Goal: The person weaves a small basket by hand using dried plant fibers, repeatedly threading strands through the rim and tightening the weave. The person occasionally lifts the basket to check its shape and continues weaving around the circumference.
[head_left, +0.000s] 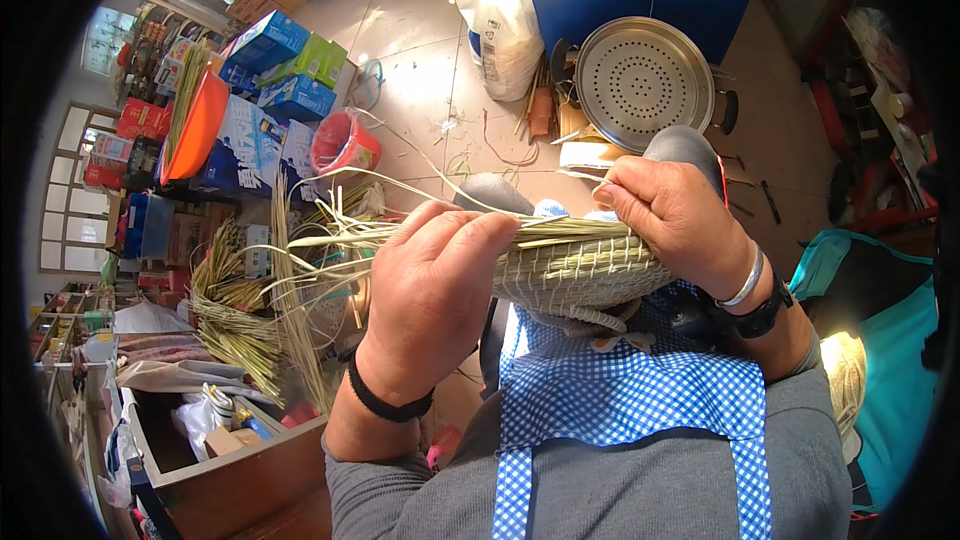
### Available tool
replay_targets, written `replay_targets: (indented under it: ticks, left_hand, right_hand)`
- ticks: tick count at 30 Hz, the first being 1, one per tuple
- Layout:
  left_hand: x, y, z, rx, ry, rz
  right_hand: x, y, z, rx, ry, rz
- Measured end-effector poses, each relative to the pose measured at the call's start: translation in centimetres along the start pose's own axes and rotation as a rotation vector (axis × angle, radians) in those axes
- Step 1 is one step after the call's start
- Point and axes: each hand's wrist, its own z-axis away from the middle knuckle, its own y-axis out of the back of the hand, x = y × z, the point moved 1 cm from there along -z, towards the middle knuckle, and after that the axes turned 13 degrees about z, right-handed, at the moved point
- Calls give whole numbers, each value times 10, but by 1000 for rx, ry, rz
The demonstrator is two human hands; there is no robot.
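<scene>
A partly woven straw basket [580, 270] with pale cord stitching rests in my lap above a blue checked apron [630, 390]. My left hand [430, 290] is closed around a bundle of loose straw [345, 238] at the basket's left rim. Long stalks fan out from it to the left. At the right end of the rim, my right hand [680, 215] is closed, thumb against curled fingers, with a thin straw strand [580, 175] sticking out of the pinch. The fingertips of that hand are partly hidden behind its knuckles.
Beyond my knees stands a metal pot with a perforated steamer tray [645, 80]. A pink-red bucket [344, 143], stacked blue boxes [270, 45] and an orange basin [195, 125] are at the left. Bundled straw [235, 310] lies behind a wooden drawer [240, 475].
</scene>
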Motion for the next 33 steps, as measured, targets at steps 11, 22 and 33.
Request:
replay_targets:
  ticks: [11, 22, 33]
  left_hand:
    - [-1, -4, -2, -69, 23, -25]
    - [-7, 3, 3, -146, -6, -40]
    - [1, -9, -12, -156, 20, -45]
  right_hand:
    - [-1, 0, 0, 5, -18, -23]
    - [0, -1, 1, 0, -2, -45]
    - [0, -1, 1, 49, 32, -53]
